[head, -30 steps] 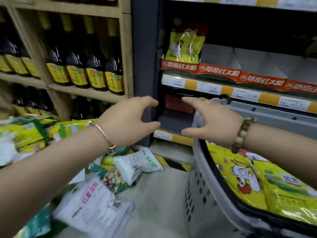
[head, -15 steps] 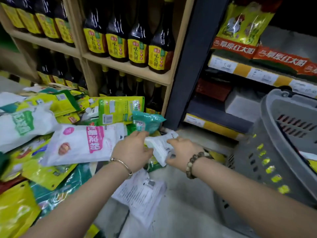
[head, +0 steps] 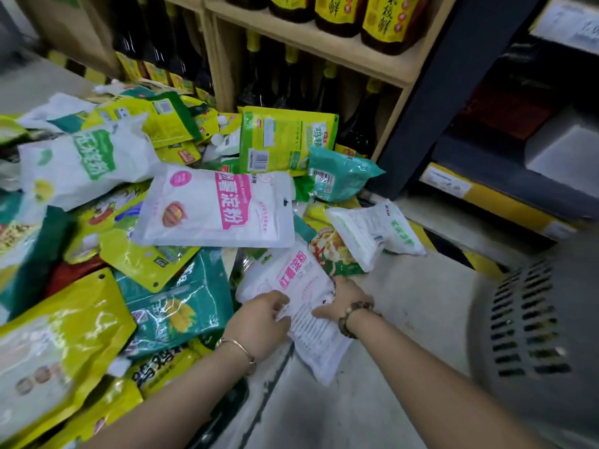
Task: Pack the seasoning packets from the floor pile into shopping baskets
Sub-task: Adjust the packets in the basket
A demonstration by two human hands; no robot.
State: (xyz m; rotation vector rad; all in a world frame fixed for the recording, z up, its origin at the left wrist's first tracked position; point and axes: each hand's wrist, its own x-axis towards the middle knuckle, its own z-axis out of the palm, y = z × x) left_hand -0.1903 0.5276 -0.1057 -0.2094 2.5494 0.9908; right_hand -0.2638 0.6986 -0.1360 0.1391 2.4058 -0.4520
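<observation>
Wooden shelves (head: 350, 56) of dark bottles (head: 392, 21) back a grey floor (head: 405, 306). Against their foot spreads the pile of packets (head: 129, 222), yellow, green and white. Right of the pile stands a grey basket (head: 534, 335), blurred. At the pile's near edge lies a white packet with pink print (head: 304, 306); the left hand (head: 259, 322) and right hand (head: 343, 299) clasp its two sides, fingers curled onto it.
</observation>
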